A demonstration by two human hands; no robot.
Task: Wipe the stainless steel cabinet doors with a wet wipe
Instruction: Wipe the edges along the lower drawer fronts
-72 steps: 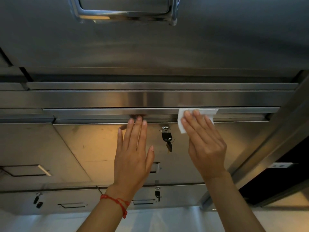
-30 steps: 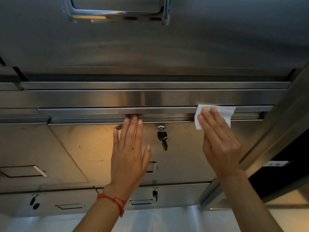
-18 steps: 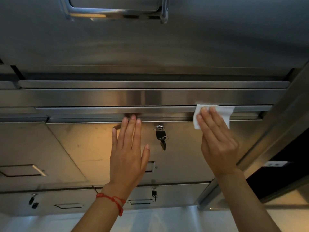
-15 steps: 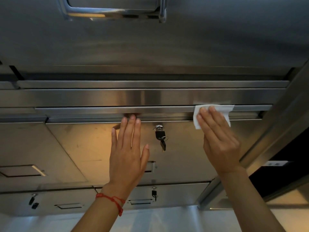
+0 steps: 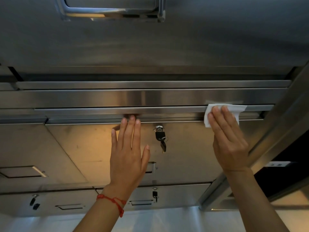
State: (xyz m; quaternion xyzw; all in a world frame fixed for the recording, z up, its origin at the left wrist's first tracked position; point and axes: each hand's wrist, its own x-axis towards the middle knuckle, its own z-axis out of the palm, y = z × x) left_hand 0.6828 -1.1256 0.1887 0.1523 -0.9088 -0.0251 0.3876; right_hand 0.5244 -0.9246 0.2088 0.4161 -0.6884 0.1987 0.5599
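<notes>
A stainless steel cabinet door (image 5: 184, 148) fills the middle of the view, with a steel rail (image 5: 100, 110) running along its top edge. My right hand (image 5: 229, 139) presses a white wet wipe (image 5: 234, 108) flat against the right part of that rail. My left hand (image 5: 129, 154) lies flat on the door with spread fingers, its fingertips touching the rail's underside. A red string bracelet circles the left wrist.
A lock with black keys (image 5: 160, 138) hangs from the door between my hands. A recessed handle (image 5: 151, 167) sits beside the left thumb. Another door with a large handle (image 5: 113, 10) is above. Lower doors with keys (image 5: 154, 195) are below. A steel post (image 5: 275, 131) stands at right.
My right hand has slid the wipe to the right along the rail, away from the lock. The left hand has stayed flat on the door.
</notes>
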